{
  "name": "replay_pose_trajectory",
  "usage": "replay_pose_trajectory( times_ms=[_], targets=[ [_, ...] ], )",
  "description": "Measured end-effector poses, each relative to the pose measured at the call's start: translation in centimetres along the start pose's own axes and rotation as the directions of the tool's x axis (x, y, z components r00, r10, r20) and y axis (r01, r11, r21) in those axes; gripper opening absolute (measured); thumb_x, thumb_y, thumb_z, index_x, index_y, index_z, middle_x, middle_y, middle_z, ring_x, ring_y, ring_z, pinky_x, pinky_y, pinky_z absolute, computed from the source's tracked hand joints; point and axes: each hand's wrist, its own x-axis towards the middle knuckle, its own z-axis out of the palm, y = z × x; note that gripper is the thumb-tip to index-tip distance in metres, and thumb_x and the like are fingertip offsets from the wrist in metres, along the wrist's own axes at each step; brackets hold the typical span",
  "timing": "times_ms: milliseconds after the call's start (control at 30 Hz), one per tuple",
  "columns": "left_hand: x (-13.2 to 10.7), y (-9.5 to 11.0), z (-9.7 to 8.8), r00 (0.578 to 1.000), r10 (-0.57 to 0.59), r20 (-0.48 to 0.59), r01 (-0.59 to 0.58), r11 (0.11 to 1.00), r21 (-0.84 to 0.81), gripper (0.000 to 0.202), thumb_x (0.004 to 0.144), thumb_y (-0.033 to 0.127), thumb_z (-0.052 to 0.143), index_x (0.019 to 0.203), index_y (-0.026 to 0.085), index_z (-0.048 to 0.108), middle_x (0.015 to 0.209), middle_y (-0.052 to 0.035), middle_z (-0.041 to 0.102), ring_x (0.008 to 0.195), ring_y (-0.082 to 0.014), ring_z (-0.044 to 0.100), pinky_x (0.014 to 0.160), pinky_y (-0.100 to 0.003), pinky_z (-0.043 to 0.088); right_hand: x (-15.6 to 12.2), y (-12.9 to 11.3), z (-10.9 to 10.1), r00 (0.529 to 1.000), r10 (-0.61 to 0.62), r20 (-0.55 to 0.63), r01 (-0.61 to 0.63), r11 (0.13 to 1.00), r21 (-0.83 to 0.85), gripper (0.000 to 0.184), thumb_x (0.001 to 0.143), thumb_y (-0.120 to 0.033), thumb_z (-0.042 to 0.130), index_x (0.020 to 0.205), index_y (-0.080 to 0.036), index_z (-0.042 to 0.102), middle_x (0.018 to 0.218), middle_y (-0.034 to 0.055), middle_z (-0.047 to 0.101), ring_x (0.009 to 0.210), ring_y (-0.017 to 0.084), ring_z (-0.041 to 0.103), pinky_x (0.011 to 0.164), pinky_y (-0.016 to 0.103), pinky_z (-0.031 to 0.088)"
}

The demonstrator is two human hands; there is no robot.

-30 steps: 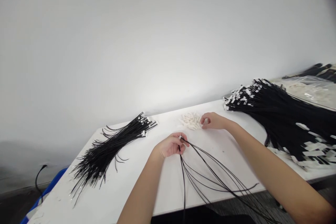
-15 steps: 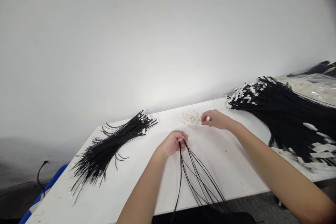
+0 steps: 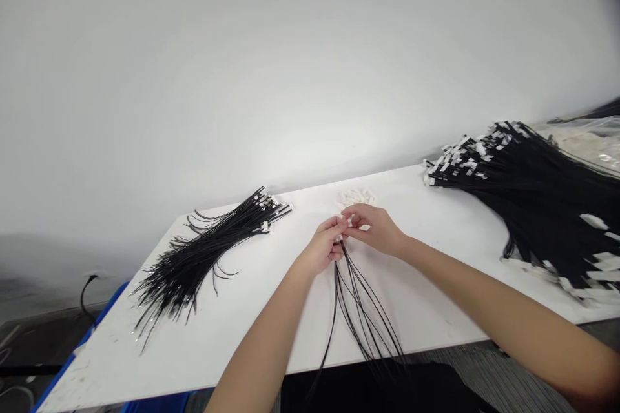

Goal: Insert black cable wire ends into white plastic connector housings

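Several thin black cables (image 3: 358,297) hang from my left hand (image 3: 325,246), which is closed around their upper ends. Their lower ends drop past the front edge of the table. My right hand (image 3: 375,227) touches the left one, thumb and forefinger pinched together at the cable ends. Whatever sits between the right fingertips is mostly covered; a small bit of white shows there. Just behind both hands lies a small heap of white plastic connector housings (image 3: 357,197), partly hidden by the right hand.
A bundle of black cables with white ends (image 3: 213,251) lies on the left of the white table (image 3: 271,322). A larger pile of black cables with white connectors (image 3: 523,193) covers the right side, with a clear plastic bag (image 3: 591,135) behind. A wall (image 3: 310,64) stands at the back.
My right hand has moved left and toward me from the white heap to meet my left hand at the cable ends. The view has shifted slightly.
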Motion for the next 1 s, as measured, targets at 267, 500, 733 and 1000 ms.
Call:
replay_pose_trajectory(
  times_ms=[267,500,733,1000],
  targets=[
    [0.8,-0.1,-0.2,0.994,0.098,0.045,-0.087,0.975,-0.204,0.037,0.070,0.047,0.061,0.069,0.017,0.039,0.055,0.0074,0.027,0.036,-0.0021,0.019,0.032,-0.016,0.007,-0.5,-0.3,-0.9,0.905,-0.387,0.177,0.424,0.787,-0.449,0.012,0.083,-0.018,0.046,0.080,-0.022,0.057,0.078,0.0011,0.059,0.066,0.010,0.052,0.057,0.023,0.039],
    [1.3,-0.7,-0.3,0.988,0.100,-0.117,-0.119,0.979,-0.165,0.036,0.067,0.047,0.064,0.072,0.018,0.044,0.052,0.0083,0.028,0.034,-0.0018,0.017,0.032,-0.017,0.006,-0.6,-0.7,0.4,0.829,-0.503,0.244,0.549,0.648,-0.528,0.017,0.083,-0.014,0.045,0.079,-0.022,0.060,0.077,-0.0022,0.062,0.062,0.007,0.050,0.056,0.021,0.037],
    [1.4,-0.8,-0.1,0.982,0.114,-0.149,-0.134,0.982,-0.131,0.040,0.065,0.052,0.065,0.077,0.018,0.049,0.052,0.0084,0.028,0.034,-0.0020,0.020,0.032,-0.018,0.006,-0.6,-0.4,0.4,0.802,-0.541,0.254,0.582,0.610,-0.538,0.017,0.081,-0.009,0.047,0.081,-0.021,0.059,0.077,-0.0044,0.060,0.061,0.005,0.047,0.055,0.020,0.034],
    [1.7,-1.1,-0.4,0.981,0.122,-0.149,-0.141,0.982,-0.123,0.041,0.067,0.053,0.063,0.082,0.018,0.050,0.054,0.0075,0.029,0.036,-0.0029,0.024,0.033,-0.019,0.008,-0.5,-0.2,0.3,0.753,-0.575,0.319,0.637,0.520,-0.569,0.020,0.080,-0.006,0.048,0.088,-0.022,0.057,0.078,-0.0046,0.059,0.060,0.005,0.045,0.053,0.022,0.029]
  ],
)
